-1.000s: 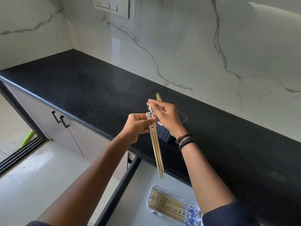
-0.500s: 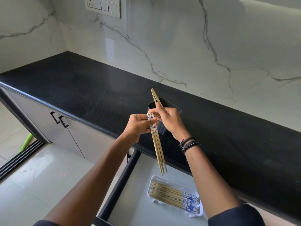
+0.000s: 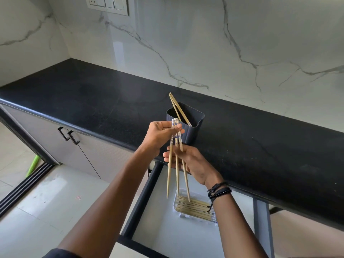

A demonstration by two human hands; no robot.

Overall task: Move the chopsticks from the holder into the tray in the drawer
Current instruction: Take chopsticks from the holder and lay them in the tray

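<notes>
My left hand [image 3: 161, 134] pinches the patterned blue-and-white tops of three bamboo chopsticks [image 3: 176, 175], which hang fanned out, tips down, over the open drawer [image 3: 149, 229]. Just below, my right hand [image 3: 191, 162] sits behind the sticks with its fingers against their shafts. A dark square holder [image 3: 193, 131] stands on the black counter behind my hands, with two chopsticks [image 3: 177, 108] leaning in it. In the drawer lies a white tray [image 3: 175, 202] holding several chopsticks side by side; my right wrist hides its right end.
The black countertop [image 3: 93, 101] runs along a white marble wall with a switch panel [image 3: 108, 4] at top left. Cabinet doors with black handles [image 3: 68, 135] lie left of the drawer. A green object [image 3: 32, 165] lies on the floor tiles at far left.
My right hand has come down from the chopstick tops near the holder to below my left hand. The held chopsticks have spread from a tight bundle into a fan. The holder is now uncovered.
</notes>
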